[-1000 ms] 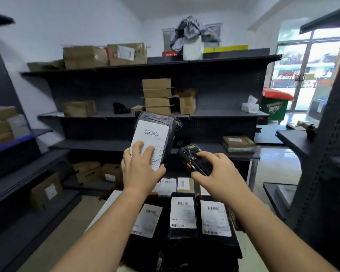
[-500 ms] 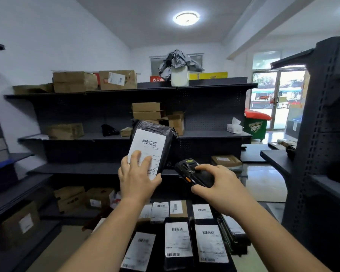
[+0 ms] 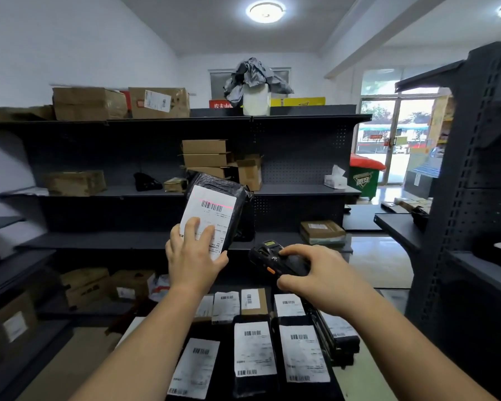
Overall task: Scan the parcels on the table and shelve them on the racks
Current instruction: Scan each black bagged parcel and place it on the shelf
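The left hand point(image 3: 193, 257) grips a black bagged parcel point(image 3: 214, 211) by its lower end, fingers spread over the white label, and holds it upright above the worktop point(image 3: 129, 331). The right hand point(image 3: 321, 277) is curled round a black handheld scanner point(image 3: 272, 259) aimed at it. A red scan line point(image 3: 214, 204) crosses the barcode, so the scan of this parcel looks to be under way and its shelving is not yet done.

Much of the task looks to be left. At least seven or eight labelled parcels point(image 3: 253, 351) lie flat in rows on the worktop, labels up, below the hands. Whether any of them has been scanned cannot be told.

The rack point(image 3: 301, 169) ahead carries cardboard boxes on several shelves: two large ones point(image 3: 90, 102) on top, a stack point(image 3: 206, 157) on the middle shelf behind the held parcel, and a flat one point(image 3: 321, 231) lower right. Long stretches of shelf are bare.

As for containers, a tissue box point(image 3: 334, 179) on the middle shelf has a tissue sticking out. A white tub point(image 3: 256, 104) on the top shelf holds crumpled grey plastic. A green bin point(image 3: 362, 178) near the door has its red lid down, so its contents are hidden.
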A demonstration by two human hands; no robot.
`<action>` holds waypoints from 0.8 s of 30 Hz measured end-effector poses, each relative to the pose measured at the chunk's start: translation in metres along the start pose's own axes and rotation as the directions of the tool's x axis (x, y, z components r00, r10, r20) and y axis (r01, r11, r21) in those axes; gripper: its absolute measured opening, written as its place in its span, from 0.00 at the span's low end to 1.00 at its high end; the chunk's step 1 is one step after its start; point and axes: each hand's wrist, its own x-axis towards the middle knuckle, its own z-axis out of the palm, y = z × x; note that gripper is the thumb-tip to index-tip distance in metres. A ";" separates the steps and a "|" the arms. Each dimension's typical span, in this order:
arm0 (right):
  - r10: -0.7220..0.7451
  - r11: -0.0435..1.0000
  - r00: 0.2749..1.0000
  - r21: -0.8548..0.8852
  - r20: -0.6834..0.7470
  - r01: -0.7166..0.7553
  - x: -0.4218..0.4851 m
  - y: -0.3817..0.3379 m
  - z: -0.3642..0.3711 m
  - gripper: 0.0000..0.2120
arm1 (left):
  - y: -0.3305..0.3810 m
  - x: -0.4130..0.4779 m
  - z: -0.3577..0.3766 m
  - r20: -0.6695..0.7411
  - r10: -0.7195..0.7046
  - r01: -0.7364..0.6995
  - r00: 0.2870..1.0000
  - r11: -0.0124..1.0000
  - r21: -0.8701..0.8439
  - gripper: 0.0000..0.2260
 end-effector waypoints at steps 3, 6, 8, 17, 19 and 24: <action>0.004 1.000 1.000 0.015 -0.002 -0.004 0.004 0.003 -0.003 0.25 | 0.003 0.011 0.004 -0.011 0.019 -0.019 1.000 1.000 0.006 0.26; 0.017 0.999 1.000 0.047 -0.010 -0.016 0.008 0.007 -0.007 0.26 | 0.009 0.021 0.007 -0.015 0.034 -0.034 0.999 0.999 0.013 0.26; 0.023 0.998 1.000 0.057 -0.013 -0.023 0.010 0.010 -0.009 0.26 | 0.014 0.024 0.010 -0.021 0.049 -0.049 0.999 0.999 0.023 0.26; -0.024 0.994 0.999 0.107 0.025 0.022 0.018 0.020 -0.012 0.26 | 0.021 0.017 0.009 -0.032 0.044 -0.042 0.999 0.997 0.060 0.25; -0.042 0.991 0.998 0.126 0.049 0.036 0.016 0.022 -0.010 0.26 | 0.018 0.011 0.006 -0.031 0.039 -0.036 0.999 0.996 0.086 0.25; -0.070 0.985 0.994 0.160 0.081 0.056 0.010 0.027 -0.005 0.24 | 0.017 -0.004 -0.003 -0.024 0.017 -0.014 1.000 0.992 0.129 0.25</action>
